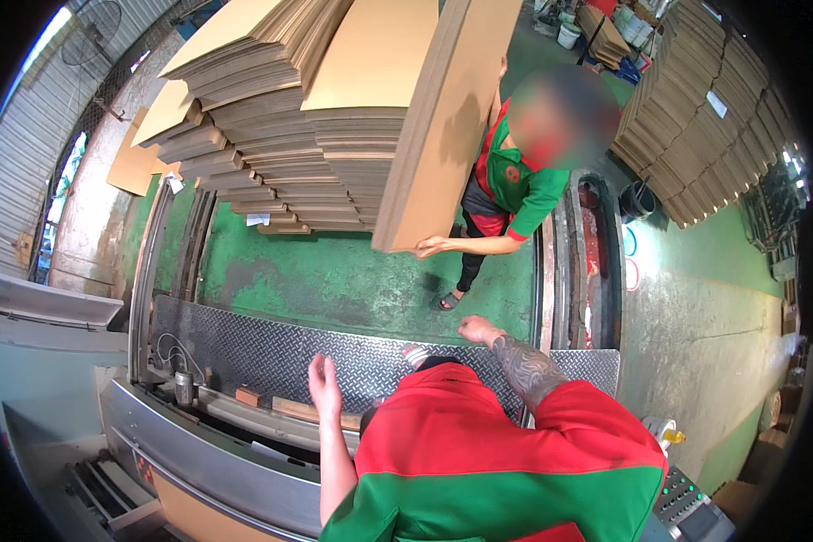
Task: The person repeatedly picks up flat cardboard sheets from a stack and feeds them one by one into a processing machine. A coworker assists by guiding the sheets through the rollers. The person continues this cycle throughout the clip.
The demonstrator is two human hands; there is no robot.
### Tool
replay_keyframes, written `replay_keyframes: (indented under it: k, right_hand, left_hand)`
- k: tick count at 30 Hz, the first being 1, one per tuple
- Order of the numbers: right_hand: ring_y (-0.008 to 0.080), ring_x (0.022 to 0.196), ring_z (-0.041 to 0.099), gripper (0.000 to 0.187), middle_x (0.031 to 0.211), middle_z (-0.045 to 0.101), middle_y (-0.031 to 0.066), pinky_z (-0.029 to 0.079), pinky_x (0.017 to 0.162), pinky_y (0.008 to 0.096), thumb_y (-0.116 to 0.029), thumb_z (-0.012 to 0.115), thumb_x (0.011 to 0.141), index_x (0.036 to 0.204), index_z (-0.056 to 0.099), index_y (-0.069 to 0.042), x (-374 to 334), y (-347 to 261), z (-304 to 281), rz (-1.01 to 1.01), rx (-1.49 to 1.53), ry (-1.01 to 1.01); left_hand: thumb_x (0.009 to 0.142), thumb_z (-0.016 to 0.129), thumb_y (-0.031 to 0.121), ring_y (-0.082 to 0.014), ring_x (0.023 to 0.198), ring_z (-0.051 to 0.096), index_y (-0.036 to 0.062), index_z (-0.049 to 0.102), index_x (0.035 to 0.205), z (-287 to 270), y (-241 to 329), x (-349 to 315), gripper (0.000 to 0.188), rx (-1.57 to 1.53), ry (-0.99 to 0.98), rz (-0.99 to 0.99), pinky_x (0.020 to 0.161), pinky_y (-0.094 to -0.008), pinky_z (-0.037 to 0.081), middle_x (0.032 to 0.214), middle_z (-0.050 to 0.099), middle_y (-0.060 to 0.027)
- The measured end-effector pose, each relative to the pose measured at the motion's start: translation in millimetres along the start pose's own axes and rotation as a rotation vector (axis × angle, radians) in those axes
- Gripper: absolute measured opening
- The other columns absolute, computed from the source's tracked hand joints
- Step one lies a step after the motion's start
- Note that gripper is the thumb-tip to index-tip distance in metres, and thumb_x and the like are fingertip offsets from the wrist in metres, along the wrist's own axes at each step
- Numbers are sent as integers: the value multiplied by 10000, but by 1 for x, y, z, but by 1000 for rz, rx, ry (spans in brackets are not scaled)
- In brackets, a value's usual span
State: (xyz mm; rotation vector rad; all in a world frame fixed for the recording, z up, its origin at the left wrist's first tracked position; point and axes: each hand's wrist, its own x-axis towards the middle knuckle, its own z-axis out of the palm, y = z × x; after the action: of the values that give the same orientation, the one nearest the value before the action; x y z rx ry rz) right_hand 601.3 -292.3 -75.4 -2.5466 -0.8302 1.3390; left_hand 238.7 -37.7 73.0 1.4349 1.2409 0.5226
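"Cardboard bundle (452, 126), where's it at?"

"Upper ctr of frame, on end & leaning a bit. Co-worker (535, 191) has it: one hand (434, 246) at the bottom edge, other hand (502, 68) up along the right side."

"And our person's hands?"

"No cardboard in L: left grip (325, 384), lower ctr-left of frame, is wide, fingers up, over the tread plate (271, 352). Right grip (479, 330) is nr frame ctr, apart from the bundle, below its bottom edge in frame; fingers look curled, but they're turned away, so can't tell how tight or if anything's in there."

"So how far along?"

"Going by this alone: lots stacked already. Big pile (357, 140) upper L to ctr, just L of the bundle, plus a 2nd pile (700, 117) upper R."

"What's left?"

"This bundle, I'd say: co-worker hasn't let go of it, & neither of our person's hands touches it. Total count? N/A, frame doesn't give it."
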Motion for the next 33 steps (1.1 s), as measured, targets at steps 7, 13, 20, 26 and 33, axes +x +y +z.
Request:
replay_keyframes:
  k: [7,13,20,26,33]
  right_hand:
    - [397,1145,707,425,1199,752,219,556,983,439,-408,628,933,1171,778,-89,1,42,51,-33,239,215]
    - [432,1071,713,439,1124,749,252,559,944,471,-452,618,957,1092,786,-69,-45,73,110,83,91,-78]
    - [162,840,709,316,933,771,87,570,795,327,-296,662,1033,1043,740,10,-66,-16,47,-212,394,-128]
    - [158,873,699,323,933,752,75,557,842,315,-313,632,1061,1087,700,3,-77,-122,-3,-387,496,-42]
    - [200,1190,609,577,1323,639,108,476,1022,382,-536,546,1078,1389,564,-50,-20,-222,49,-410,688,-22]
  left_hand:
    - [1033,717,320,-367,1480,464,-24,351,1603,35,125,51,760,135,-95,301,1223,-466,386,1607,423,-250]
    - [853,889,312,-376,1551,356,25,255,1661,8,158,66,1066,398,-39,464,1273,-488,314,1660,342,-237]
    - [728,938,428,-382,1551,359,41,192,1686,3,247,56,1274,422,-117,599,1266,-506,332,1661,353,-218]
    - [697,955,478,-400,1524,392,22,184,1678,-10,265,13,1329,562,-3,658,1255,-522,348,1615,405,-254]
    - [737,962,405,-375,1085,737,5,616,1244,-104,207,-4,733,506,379,385,964,-473,575,1120,750,-217]
